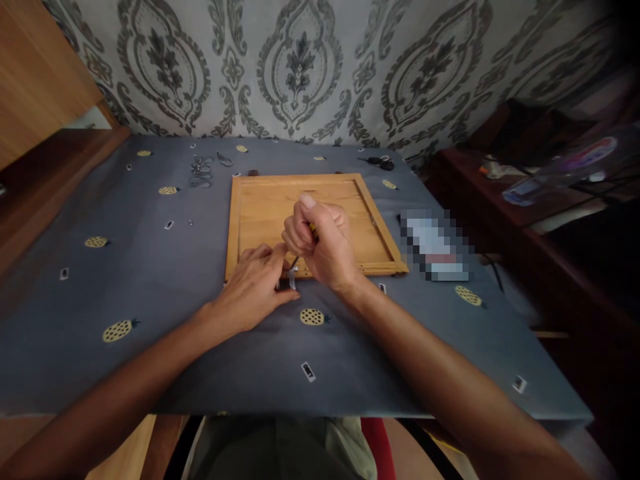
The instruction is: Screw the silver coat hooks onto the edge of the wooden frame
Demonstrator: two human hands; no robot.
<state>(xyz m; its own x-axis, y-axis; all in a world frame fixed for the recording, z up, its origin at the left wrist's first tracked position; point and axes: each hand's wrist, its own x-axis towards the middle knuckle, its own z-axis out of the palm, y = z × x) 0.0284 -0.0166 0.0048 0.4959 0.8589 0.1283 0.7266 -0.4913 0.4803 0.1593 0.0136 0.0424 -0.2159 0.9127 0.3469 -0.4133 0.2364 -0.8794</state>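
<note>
A framed wooden panel (310,190) lies flat on the cloth-covered table in front of me. My right hand (323,240) is wrapped in a fist around a screwdriver (295,263); a bit of yellow handle shows, and its thin shaft slants down to the near rail of the frame. At that spot a small silvery metal fitting (293,277) sits against the near edge. My left hand (257,280) steadies it, fingertips on the rail above and thumb below. The tip's exact contact is too small to make out.
Several loose metal pieces (201,171) lie at the back left. A dark, black-handled tool (383,162) rests at the back right. Right of the panel is a blurred-out phone-like object (435,247). A clear plastic bottle (560,170) lies on the dark furniture beyond the table.
</note>
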